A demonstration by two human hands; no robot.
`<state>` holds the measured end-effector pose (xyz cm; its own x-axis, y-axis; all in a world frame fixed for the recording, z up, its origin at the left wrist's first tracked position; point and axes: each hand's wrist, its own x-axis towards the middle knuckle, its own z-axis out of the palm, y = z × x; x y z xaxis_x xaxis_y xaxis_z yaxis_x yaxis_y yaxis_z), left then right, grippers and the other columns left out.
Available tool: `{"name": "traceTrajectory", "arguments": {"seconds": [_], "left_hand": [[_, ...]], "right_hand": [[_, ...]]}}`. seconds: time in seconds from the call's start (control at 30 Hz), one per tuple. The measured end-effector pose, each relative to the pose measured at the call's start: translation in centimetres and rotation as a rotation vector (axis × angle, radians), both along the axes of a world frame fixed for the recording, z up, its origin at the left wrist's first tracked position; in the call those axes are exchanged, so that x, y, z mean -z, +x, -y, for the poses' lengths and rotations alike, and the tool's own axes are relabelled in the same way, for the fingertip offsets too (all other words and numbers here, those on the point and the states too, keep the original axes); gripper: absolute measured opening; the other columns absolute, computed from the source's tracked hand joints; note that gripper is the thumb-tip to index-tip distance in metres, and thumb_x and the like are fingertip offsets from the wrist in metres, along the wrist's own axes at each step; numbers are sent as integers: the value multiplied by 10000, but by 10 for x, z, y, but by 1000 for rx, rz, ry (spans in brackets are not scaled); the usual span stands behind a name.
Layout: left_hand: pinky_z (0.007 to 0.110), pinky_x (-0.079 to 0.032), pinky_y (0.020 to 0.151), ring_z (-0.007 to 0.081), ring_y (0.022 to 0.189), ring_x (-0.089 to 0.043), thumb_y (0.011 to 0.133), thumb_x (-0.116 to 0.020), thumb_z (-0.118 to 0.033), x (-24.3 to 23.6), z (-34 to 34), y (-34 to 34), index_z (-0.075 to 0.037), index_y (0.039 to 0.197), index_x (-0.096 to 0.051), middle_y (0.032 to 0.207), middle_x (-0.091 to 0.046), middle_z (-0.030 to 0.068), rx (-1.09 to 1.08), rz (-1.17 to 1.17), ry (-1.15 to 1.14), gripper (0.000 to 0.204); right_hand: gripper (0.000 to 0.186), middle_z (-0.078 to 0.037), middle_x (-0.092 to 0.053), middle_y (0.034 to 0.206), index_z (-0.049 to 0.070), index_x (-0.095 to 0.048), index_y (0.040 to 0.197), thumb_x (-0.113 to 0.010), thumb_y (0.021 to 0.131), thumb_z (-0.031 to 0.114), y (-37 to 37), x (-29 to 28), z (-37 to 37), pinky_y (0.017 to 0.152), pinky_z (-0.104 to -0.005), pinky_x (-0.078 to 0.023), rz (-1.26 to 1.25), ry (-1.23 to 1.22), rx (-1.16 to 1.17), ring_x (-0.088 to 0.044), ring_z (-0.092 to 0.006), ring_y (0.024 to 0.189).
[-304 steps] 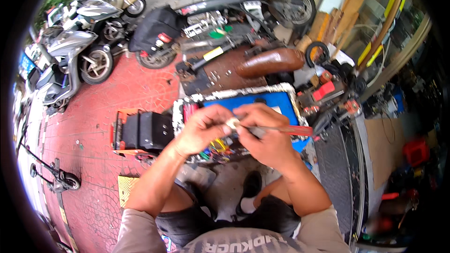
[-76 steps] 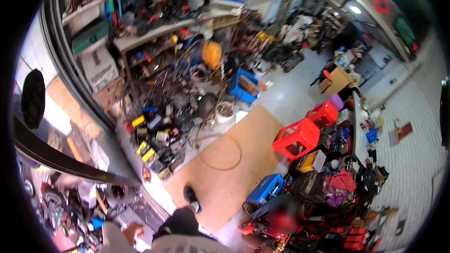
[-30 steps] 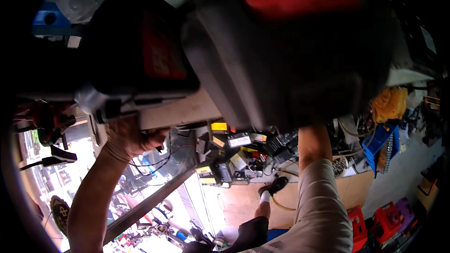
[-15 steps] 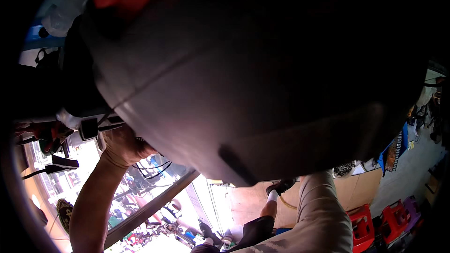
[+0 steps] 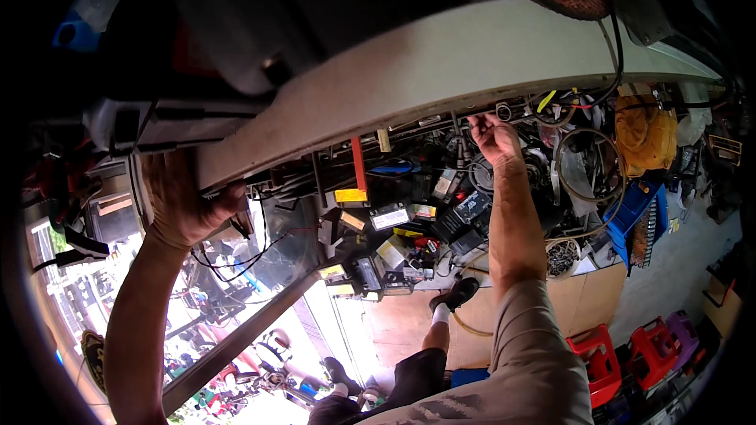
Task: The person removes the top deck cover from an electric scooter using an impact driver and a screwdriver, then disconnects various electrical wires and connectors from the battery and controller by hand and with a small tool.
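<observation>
My left hand [image 5: 179,203] is closed on the left end of a pale shelf board [image 5: 354,83], its thumb below the edge and its fingers partly hidden in shadow. My right hand [image 5: 496,139] is raised to the lower edge of the same board, farther right. Its fingers are apart and slightly bent, and no object shows in them. Beside those fingertips is a small metal ring-shaped part [image 5: 504,112]. Above the board, a large dark case-like thing [image 5: 236,24] rests in deep shadow.
Below the shelf lies a heap of boxy batteries [image 5: 390,218], cables and metal parts. A yellow-brown cover [image 5: 646,134], a coiled hose [image 5: 559,165] and a blue bin [image 5: 630,216] are at right. Red stools [image 5: 596,362] stand lower right. A glass pane [image 5: 276,240] is at left.
The big dark thing that filled most of the view has moved up and away, uncovering the shelf board and the heap. My right hand now shows; my left stays at the left end.
</observation>
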<state>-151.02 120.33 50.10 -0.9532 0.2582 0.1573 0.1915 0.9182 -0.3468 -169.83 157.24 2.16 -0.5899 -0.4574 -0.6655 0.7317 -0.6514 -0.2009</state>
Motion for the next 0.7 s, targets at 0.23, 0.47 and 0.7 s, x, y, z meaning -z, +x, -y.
{"name": "traceTrajectory", "arguments": {"seconds": [0.23, 0.47, 0.7], "left_hand": [[575, -417, 996, 479, 1180, -514, 827, -502, -882, -1, -5, -3, 22, 1424, -471, 1312, -516, 270, -42, -5, -32, 1084], [554, -436, 946, 462, 1102, -535, 839, -566, -798, 5, -5, -6, 28, 1345, -509, 1218, -541, 258, 24, -84, -14, 971], [536, -474, 922, 435, 1079, -570, 883, -541, -795, 0, -1, 2, 39, 1287, -537, 1162, -571, 239, 7, -80, -41, 927]], "right_hand": [[85, -67, -729, 933, 120, -634, 996, -567, 1017, 169, 44, -36, -6, 694, -406, -576, -41, 101, -44, -725, -243, 807], [222, -92, -739, 906, 122, -634, 1023, -564, 1052, 331, 65, -41, -18, 708, -396, -533, -29, 107, -82, -657, -246, 729], [249, -98, -730, 878, 77, -700, 1108, -548, 1042, 262, 153, -68, -66, 745, -374, -529, -36, 25, -68, -642, -238, 739]]}}
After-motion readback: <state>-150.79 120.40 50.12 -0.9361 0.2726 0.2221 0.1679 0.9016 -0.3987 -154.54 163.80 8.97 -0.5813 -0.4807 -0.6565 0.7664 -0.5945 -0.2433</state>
